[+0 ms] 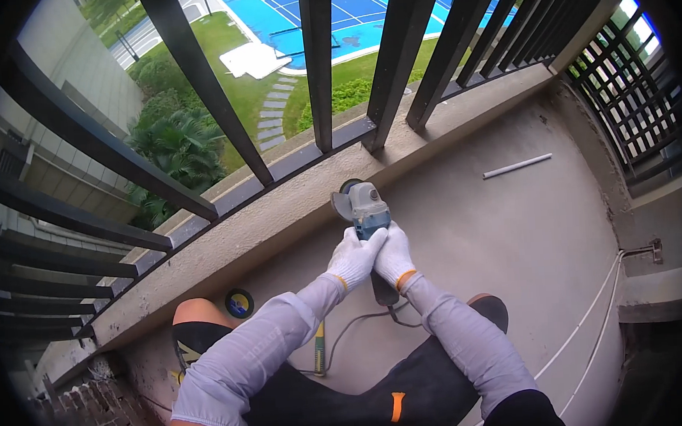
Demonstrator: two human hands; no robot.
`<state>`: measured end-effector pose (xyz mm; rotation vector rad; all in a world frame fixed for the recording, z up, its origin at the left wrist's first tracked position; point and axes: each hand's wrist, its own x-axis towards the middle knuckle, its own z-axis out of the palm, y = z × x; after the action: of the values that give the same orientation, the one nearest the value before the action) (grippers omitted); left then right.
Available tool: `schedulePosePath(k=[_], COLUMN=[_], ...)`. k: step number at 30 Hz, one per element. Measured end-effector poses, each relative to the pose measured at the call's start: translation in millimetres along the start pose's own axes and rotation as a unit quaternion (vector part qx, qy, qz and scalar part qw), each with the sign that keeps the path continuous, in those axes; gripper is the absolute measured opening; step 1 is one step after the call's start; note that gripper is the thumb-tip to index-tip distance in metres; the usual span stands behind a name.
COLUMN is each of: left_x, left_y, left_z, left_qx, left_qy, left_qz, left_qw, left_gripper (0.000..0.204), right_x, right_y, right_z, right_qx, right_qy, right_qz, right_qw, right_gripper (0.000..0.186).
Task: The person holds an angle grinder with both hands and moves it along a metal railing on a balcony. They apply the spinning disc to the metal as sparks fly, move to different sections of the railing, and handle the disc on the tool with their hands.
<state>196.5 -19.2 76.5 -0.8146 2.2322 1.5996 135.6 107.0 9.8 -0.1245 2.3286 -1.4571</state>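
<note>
Both of my hands, in white knit gloves, are wrapped round a blue and grey angle grinder (370,213). My left hand (353,257) grips its left side and my right hand (394,253) its right side, the two touching. The grinder's metal head and disc guard point away from me, close to the inner face of the low concrete curb (309,195). Its disc is mostly hidden by the guard. Below my hands the dark rear handle (384,290) shows, with a power cord (352,325) trailing from it over the floor.
Dark metal railing bars (319,74) stand on the curb. A round dark disc (239,303) and a yellow-green tool handle (319,351) lie near my left leg. On the concrete floor (467,229) rests a white pipe (518,165). White cables (589,315) run from the right wall.
</note>
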Motion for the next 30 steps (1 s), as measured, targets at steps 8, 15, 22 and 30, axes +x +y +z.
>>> schedulePosePath(k=[8, 15, 22, 30], left_x=[-134, -177, -172, -147], left_y=[-18, -13, 0, 80], left_z=[-49, -56, -25, -40], left_qx=[0.076, 0.159, -0.061, -0.147], left_qy=[0.021, 0.046, 0.074, 0.206], left_qz=[-0.088, -0.13, -0.059, -0.001], left_qw=[0.993, 0.978, 0.994, 0.967], left_gripper=[0.086, 0.096, 0.072, 0.048], right_x=[-30, -56, -55, -1], right_y=[-52, -79, -130, -199], right_z=[29, 34, 7, -2], right_qx=[-0.016, 0.262, 0.426, 0.45], right_qy=[-0.059, -0.261, -0.381, -0.374], right_qz=[0.045, 0.115, 0.076, 0.081], right_qw=[0.997, 0.922, 0.817, 0.807], right_gripper=[0.058, 0.034, 0.028, 0.032])
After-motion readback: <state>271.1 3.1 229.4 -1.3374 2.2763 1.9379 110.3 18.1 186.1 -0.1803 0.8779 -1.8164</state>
